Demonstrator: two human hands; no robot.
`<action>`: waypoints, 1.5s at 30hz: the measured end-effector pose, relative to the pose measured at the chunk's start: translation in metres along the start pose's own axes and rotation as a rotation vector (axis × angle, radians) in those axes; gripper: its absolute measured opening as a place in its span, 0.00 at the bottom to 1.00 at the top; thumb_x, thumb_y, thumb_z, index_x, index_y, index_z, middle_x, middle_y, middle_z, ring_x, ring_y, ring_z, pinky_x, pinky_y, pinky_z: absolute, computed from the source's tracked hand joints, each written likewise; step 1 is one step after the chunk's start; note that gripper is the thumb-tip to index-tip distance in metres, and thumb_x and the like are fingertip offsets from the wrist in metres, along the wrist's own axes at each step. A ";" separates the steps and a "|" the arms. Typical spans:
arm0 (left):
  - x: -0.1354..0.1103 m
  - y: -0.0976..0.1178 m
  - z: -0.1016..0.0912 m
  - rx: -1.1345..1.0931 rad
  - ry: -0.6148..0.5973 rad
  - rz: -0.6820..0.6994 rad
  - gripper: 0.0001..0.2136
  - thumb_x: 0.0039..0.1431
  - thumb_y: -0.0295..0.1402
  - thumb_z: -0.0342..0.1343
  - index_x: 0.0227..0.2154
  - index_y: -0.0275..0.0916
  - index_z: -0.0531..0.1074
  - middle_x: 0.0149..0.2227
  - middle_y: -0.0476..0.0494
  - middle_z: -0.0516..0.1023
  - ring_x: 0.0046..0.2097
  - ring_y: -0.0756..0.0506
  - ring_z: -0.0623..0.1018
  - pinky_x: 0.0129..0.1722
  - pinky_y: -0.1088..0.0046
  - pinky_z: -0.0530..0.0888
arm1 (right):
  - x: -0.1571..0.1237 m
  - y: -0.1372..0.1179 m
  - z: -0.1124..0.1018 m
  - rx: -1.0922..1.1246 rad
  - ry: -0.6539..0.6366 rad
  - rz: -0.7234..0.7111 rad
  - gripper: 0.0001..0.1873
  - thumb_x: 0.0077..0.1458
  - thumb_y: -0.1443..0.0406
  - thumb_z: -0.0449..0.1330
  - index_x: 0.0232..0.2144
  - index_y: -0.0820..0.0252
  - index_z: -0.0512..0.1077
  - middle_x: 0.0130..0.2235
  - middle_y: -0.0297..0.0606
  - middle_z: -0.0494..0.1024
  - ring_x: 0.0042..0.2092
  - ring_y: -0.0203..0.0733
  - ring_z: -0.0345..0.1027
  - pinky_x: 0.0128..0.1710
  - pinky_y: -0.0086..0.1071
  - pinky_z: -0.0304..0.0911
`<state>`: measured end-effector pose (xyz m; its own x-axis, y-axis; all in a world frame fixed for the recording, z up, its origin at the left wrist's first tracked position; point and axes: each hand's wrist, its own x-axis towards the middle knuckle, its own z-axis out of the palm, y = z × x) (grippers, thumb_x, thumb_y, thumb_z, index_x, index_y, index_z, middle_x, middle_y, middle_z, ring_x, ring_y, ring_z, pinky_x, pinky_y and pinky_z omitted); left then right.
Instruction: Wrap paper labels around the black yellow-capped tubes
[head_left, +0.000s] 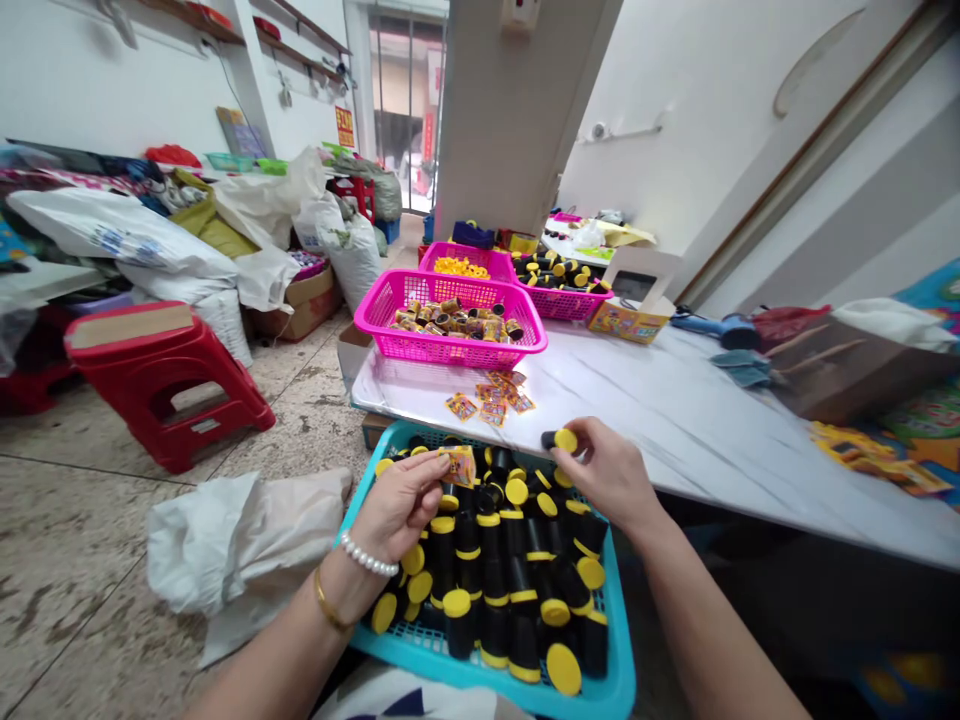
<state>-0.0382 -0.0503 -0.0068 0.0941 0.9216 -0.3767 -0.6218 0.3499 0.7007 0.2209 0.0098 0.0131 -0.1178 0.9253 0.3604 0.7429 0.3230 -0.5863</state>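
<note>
My left hand pinches a small colourful sticker above a teal basket. The basket is full of several black tubes with yellow caps. My right hand grips one black tube with a yellow cap at the table's near edge, just right of the sticker. A few more loose stickers lie on the white table behind my hands. Further back, a pink basket holds several tubes wrapped in stickers.
Two more pink baskets with yellow caps and black tubes stand at the table's far end beside a small carton. A red stool, white sacks and a crumpled white bag sit on the floor to the left.
</note>
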 end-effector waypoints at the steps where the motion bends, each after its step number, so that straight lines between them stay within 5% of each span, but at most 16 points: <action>1: 0.001 0.000 0.002 0.003 0.002 0.007 0.10 0.42 0.30 0.68 0.28 0.32 0.77 0.23 0.50 0.73 0.15 0.62 0.59 0.11 0.89 0.50 | -0.005 -0.010 0.002 0.207 -0.050 0.076 0.12 0.49 0.58 0.61 0.34 0.58 0.69 0.29 0.37 0.74 0.30 0.41 0.68 0.32 0.34 0.65; 4: 0.002 -0.003 0.009 0.034 -0.004 0.054 0.12 0.42 0.32 0.69 0.30 0.31 0.77 0.23 0.50 0.74 0.15 0.62 0.60 0.10 0.89 0.50 | -0.022 -0.042 0.008 0.809 -0.203 0.242 0.14 0.49 0.59 0.62 0.37 0.58 0.68 0.31 0.35 0.75 0.30 0.39 0.70 0.31 0.33 0.66; 8: 0.003 -0.005 0.024 -0.003 -0.023 0.067 0.14 0.43 0.32 0.69 0.32 0.31 0.76 0.22 0.51 0.72 0.15 0.61 0.61 0.10 0.89 0.50 | -0.032 -0.065 0.019 1.023 -0.236 0.230 0.13 0.48 0.61 0.65 0.37 0.57 0.70 0.36 0.37 0.77 0.37 0.40 0.71 0.40 0.33 0.67; 17: 0.003 -0.004 0.030 -0.151 -0.141 -0.055 0.10 0.47 0.30 0.65 0.31 0.32 0.74 0.26 0.51 0.73 0.15 0.62 0.59 0.10 0.89 0.50 | -0.030 -0.069 0.022 0.786 -0.114 0.188 0.11 0.52 0.59 0.63 0.35 0.57 0.70 0.38 0.39 0.78 0.40 0.42 0.74 0.43 0.34 0.69; 23: 0.006 -0.007 0.027 -0.184 -0.152 -0.079 0.08 0.49 0.30 0.64 0.30 0.32 0.72 0.27 0.51 0.73 0.15 0.62 0.58 0.10 0.88 0.49 | -0.040 -0.075 0.025 0.673 -0.084 0.071 0.09 0.52 0.65 0.62 0.34 0.55 0.64 0.50 0.43 0.75 0.45 0.43 0.74 0.47 0.37 0.69; 29: -0.001 -0.017 0.021 -0.009 -0.046 0.101 0.12 0.49 0.36 0.66 0.32 0.33 0.74 0.19 0.55 0.67 0.16 0.60 0.58 0.12 0.86 0.48 | -0.039 -0.076 0.028 0.762 -0.127 0.064 0.10 0.51 0.66 0.63 0.34 0.55 0.64 0.45 0.42 0.77 0.43 0.42 0.74 0.44 0.35 0.70; 32: -0.010 -0.016 0.018 0.086 0.016 0.253 0.15 0.49 0.36 0.66 0.39 0.35 0.74 0.24 0.52 0.71 0.21 0.58 0.66 0.16 0.86 0.58 | -0.042 -0.078 0.026 0.840 -0.125 0.041 0.12 0.50 0.67 0.65 0.36 0.55 0.66 0.43 0.39 0.77 0.43 0.41 0.74 0.45 0.34 0.69; 35: -0.018 -0.009 0.017 0.238 -0.118 0.369 0.21 0.47 0.34 0.67 0.45 0.38 0.72 0.39 0.45 0.76 0.32 0.53 0.73 0.27 0.80 0.70 | -0.049 -0.080 0.024 0.900 -0.121 0.038 0.12 0.51 0.67 0.65 0.38 0.55 0.68 0.42 0.37 0.78 0.43 0.40 0.74 0.46 0.33 0.69; 38: -0.024 -0.003 0.016 0.377 -0.275 0.306 0.17 0.49 0.35 0.66 0.41 0.35 0.73 0.35 0.44 0.76 0.31 0.51 0.73 0.29 0.76 0.71 | -0.058 -0.081 0.025 0.832 -0.125 0.004 0.13 0.51 0.67 0.65 0.40 0.55 0.70 0.42 0.38 0.78 0.43 0.41 0.74 0.46 0.35 0.70; 45: -0.034 -0.013 0.014 0.492 -0.293 0.292 0.14 0.48 0.33 0.66 0.38 0.33 0.74 0.33 0.46 0.76 0.32 0.51 0.72 0.31 0.77 0.70 | -0.076 -0.078 0.020 0.499 -0.081 -0.188 0.10 0.52 0.68 0.64 0.39 0.54 0.74 0.42 0.38 0.75 0.38 0.40 0.71 0.38 0.34 0.70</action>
<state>-0.0220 -0.0838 0.0053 0.2265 0.9740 0.0038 -0.2309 0.0499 0.9717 0.1584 -0.0821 0.0165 -0.2836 0.8486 0.4467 0.3029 0.5212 -0.7979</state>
